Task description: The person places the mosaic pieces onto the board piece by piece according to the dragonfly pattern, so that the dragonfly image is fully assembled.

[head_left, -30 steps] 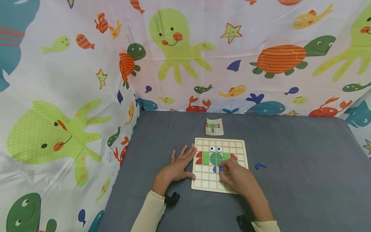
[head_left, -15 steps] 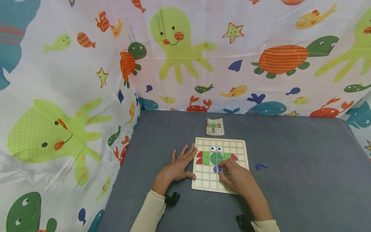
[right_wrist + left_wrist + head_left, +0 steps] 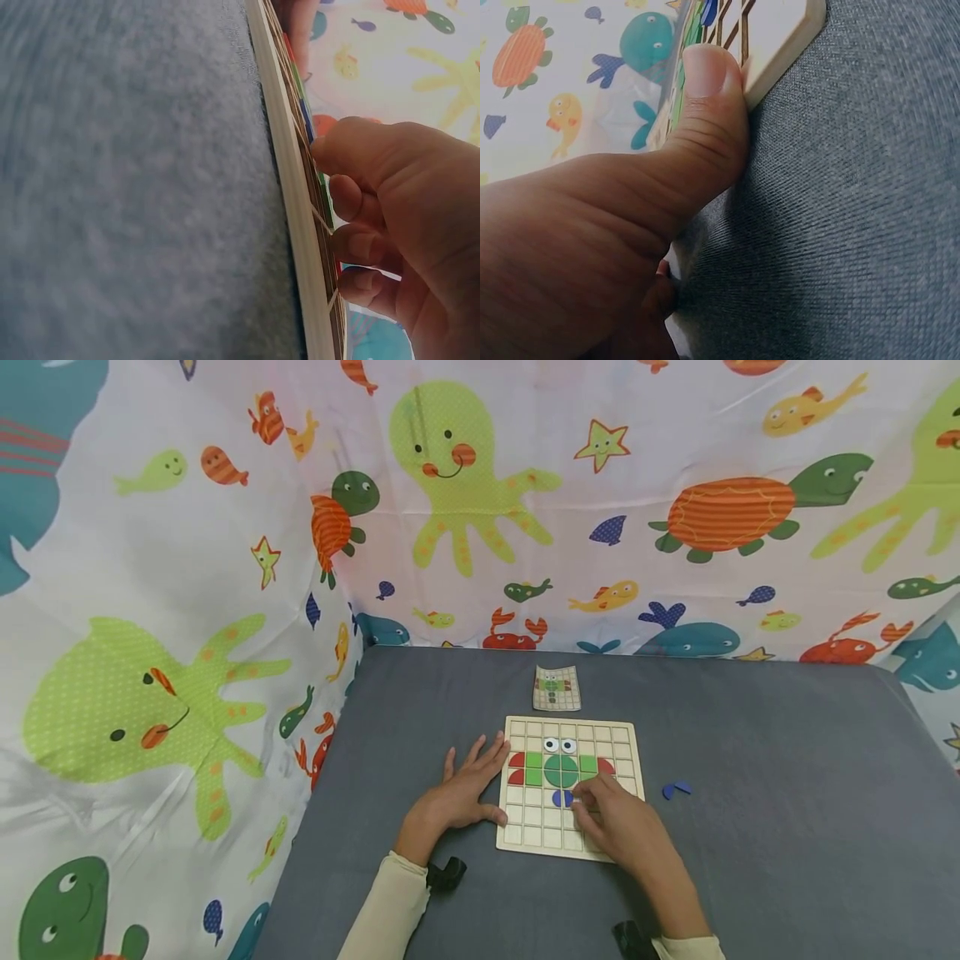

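Observation:
A square wooden grid board (image 3: 532, 837) lies on the table. My left hand (image 3: 459, 793) rests at its left edge, fingers spread, with the thumb (image 3: 709, 112) against the rim in the left wrist view. My right hand (image 3: 618, 818) is over the board's right half, fingers bent. Its fingertips are beside two small blue pieces (image 3: 558, 798) set side by side in the grid; nothing shows between them. In the right wrist view the right hand (image 3: 405, 202) has its fingertips at the board's surface. Above the blue pieces sit a green circle (image 3: 555, 768), green squares (image 3: 532, 768), red rounded pieces (image 3: 516, 768) and two eye pieces (image 3: 551, 745).
Behind the board lies a small pattern card (image 3: 557, 689) with a similar figure. Two loose blue pieces (image 3: 668, 791) lie on the grey table (image 3: 765, 810) to the right. A curtain (image 3: 525, 602) printed with sea animals hangs at the back and left.
My right hand's fingertips have drawn slightly to the right, uncovering more of the right-hand blue piece. My left hand has stayed at the board's edge.

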### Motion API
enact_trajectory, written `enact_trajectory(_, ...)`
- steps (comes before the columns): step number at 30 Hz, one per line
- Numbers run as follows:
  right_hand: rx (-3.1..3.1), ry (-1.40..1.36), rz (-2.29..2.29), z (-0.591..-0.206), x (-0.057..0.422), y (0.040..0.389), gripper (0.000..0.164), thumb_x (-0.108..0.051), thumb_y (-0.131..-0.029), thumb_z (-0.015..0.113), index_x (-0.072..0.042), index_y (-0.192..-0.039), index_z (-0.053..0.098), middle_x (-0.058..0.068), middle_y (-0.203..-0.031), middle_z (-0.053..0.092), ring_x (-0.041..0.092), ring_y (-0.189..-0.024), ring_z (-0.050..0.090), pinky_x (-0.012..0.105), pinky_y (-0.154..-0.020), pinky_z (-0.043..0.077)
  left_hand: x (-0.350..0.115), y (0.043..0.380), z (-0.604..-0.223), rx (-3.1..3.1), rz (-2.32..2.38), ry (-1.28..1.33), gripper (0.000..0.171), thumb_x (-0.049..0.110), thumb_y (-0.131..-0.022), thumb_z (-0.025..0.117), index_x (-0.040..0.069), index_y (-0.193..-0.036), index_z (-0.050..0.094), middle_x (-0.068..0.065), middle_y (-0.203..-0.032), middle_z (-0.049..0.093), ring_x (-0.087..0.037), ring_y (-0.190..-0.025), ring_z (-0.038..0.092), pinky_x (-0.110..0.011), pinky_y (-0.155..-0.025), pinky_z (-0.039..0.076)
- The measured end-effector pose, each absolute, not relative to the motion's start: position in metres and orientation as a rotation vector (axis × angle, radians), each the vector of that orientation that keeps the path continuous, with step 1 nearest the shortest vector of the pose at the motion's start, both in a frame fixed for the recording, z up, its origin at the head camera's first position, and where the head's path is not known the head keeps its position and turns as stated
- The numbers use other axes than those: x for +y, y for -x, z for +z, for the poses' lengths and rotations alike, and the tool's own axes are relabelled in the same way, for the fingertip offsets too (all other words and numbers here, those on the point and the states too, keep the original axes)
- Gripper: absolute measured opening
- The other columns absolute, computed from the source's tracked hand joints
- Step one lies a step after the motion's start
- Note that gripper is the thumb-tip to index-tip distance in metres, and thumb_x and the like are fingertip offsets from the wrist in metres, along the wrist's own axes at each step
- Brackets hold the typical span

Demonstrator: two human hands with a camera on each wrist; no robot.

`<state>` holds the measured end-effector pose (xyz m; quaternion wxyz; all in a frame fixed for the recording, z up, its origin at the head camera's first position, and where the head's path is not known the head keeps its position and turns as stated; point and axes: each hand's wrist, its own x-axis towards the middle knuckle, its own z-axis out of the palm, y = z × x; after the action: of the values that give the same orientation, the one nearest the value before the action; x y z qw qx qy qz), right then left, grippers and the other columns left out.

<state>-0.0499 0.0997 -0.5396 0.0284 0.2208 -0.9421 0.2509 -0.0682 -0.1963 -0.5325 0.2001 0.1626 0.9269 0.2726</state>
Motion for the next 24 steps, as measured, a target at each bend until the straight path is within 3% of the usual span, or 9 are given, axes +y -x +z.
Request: enact_trajectory(24, -2.909, -0.655, 0.772, -0.5383, 0.1, 0.0517, 0.011, -0.023, -0.098, 0.078, -0.017, -0.106, 0.074, -0.008, -0.098, 0.065, 0.008, -0.083, 0.07, 0.034, -0.067, 0.056, -0.1966, 0.0662, -0.5295, 2.593, 0.793, -0.469, 0.12, 0.043, -0.082, 0.086, 0.021, -0.172, 0.009, 0.003, -0.179, 0.001, -0.028, -0.164, -0.007, -0.069, -0.124, -0.011)
